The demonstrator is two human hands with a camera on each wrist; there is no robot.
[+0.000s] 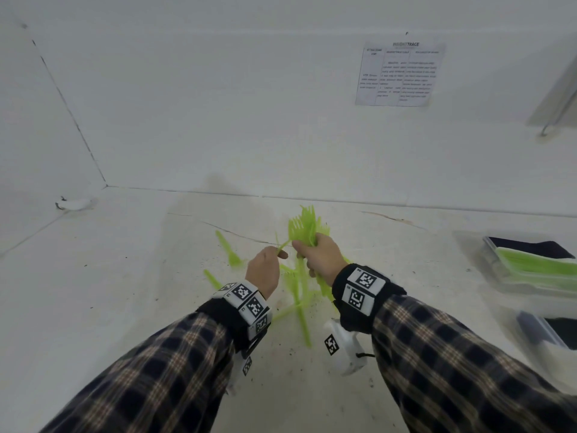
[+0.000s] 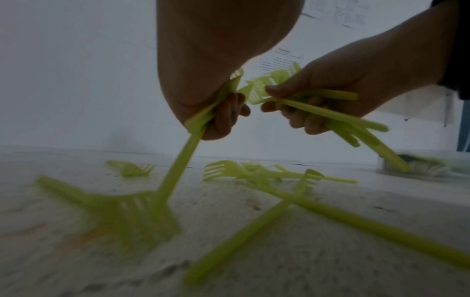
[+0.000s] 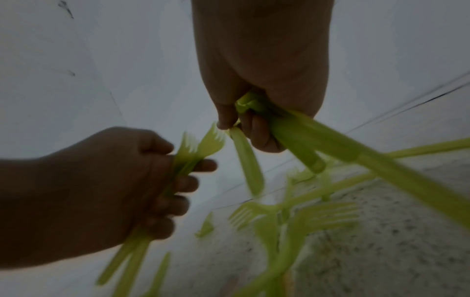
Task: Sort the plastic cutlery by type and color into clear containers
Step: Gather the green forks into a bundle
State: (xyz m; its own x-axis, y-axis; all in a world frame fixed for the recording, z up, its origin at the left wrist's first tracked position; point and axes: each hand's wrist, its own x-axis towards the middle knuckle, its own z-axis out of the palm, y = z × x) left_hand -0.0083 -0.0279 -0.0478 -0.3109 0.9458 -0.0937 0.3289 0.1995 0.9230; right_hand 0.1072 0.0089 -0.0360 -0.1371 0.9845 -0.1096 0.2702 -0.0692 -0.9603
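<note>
Loose forks (image 1: 301, 295) under hands, container (image 1: 530, 270) right

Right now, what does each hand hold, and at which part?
The right hand grips a bunch of green forks around the handles, just below the tines. The left hand grips green fork handles near the heads; their number is unclear.

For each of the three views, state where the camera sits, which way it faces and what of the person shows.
Head: high, facing forward and down at the floor; both plaid sleeves, left hand and right hand show.
Left wrist: low under the left hand, facing the wall; its fingers grip a green fork.
Right wrist: under the right hand, facing the corner, which grips a bundle of forks.
Shared: both hands and loose forks on the floor.
</note>
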